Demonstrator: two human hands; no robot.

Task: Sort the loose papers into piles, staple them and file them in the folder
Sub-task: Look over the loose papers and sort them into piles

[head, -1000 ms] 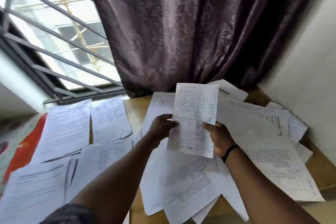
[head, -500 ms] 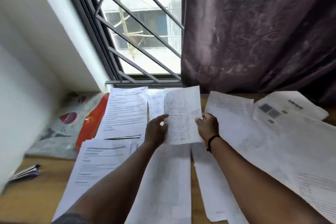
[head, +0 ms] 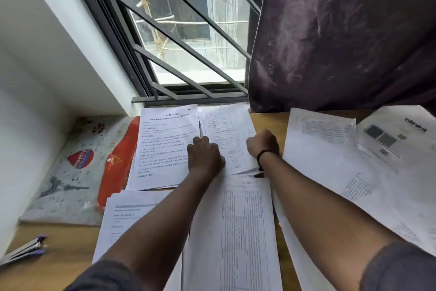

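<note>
A handwritten sheet point(head: 226, 132) lies flat on a pile at the table's far edge, under the window. My left hand point(head: 205, 157) grips its left edge with curled fingers, and my right hand point(head: 262, 144), with a black wristband, holds its right edge. Left of it lies a printed pile point(head: 165, 149). A sheet with a table point(head: 236, 231) and another printed pile point(head: 127, 217) lie nearer me. Loose papers point(head: 330, 161) spread over the right side. A purple and metal stapler point(head: 23, 253) sits at the front left. A red flat item point(head: 118, 163), perhaps the folder, lies at the left.
The wooden table point(head: 59, 255) stands against a barred window point(head: 188, 31), with a dark curtain point(head: 342, 35) at the right. A grey printed bag point(head: 63, 172) lies under the red item. A white wall closes the left side. A "blinkit" sheet point(head: 398, 135) lies far right.
Both hands carried the handwritten sheet from the loose heap at the right over to the left and lowered it flat onto the pile by the window. My view swung left with it.
</note>
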